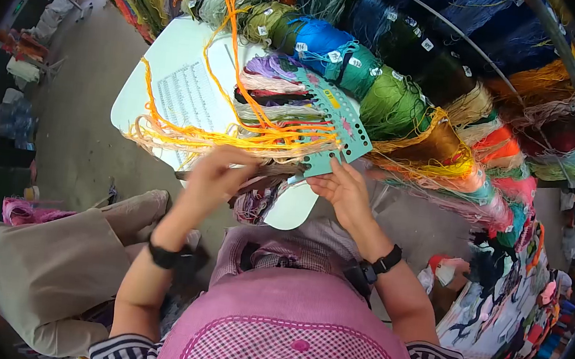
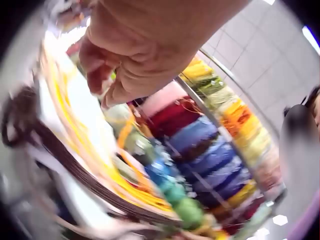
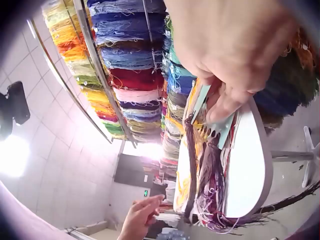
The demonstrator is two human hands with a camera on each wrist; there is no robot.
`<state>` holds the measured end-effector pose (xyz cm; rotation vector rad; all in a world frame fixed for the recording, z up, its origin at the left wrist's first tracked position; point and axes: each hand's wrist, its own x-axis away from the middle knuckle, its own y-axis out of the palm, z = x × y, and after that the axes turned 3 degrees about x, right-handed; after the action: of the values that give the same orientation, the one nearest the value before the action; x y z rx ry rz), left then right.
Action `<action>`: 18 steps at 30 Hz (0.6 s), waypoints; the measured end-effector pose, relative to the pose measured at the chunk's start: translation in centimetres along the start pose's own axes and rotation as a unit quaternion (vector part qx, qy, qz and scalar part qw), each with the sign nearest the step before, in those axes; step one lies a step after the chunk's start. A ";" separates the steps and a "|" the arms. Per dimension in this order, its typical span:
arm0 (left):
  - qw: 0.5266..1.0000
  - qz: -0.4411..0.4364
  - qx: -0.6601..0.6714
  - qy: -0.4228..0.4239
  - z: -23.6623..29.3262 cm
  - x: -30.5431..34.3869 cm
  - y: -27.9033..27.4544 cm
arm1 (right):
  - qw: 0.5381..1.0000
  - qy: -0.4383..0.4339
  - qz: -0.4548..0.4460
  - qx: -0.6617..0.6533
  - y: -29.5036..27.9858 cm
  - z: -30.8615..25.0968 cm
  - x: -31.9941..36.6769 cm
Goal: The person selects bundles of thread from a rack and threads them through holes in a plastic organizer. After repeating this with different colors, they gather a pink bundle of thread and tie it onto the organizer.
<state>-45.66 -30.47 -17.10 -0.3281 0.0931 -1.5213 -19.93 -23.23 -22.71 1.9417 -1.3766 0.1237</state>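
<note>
The right grip (image 1: 344,194) pinches the near end of a teal perforated thread card (image 1: 336,119), thumb and fingers brought together on it; the left grip (image 1: 213,176) hangs off to its left with bent fingers, too blurred to tell whether a strand sits between them. The card lies just beyond the right grip, slanting away over the white desk (image 1: 291,211). The likeliest trouble is tangling: the loose orange-yellow strands (image 1: 274,135) trail across their neighbours beyond the left grip, so a hasty pull could drag several colours together. A hard tug might also bend the card or tear a hole if the right grip slackens, and the tail reaching up to the thread hanks (image 1: 393,106) beyond both grips could snag there. The card looks thin and flat, with holes along its edges, pink flower prints and yellow lettering. Skeins in lilac, pale pink, black and green fan leftward from it, while a dark brown skein (image 3: 191,167) hangs close beside the right grip.
</note>
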 end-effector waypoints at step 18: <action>0.969 -0.127 -0.199 0.068 -2.0 -2.9 1.9 | 0.982 0.015 0.016 0.187 -1.2 -1.2 -0.4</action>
<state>-44.49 -27.84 -19.94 -0.5715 0.4859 -1.7759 -18.72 -21.96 -22.64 2.2119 -1.4429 0.4539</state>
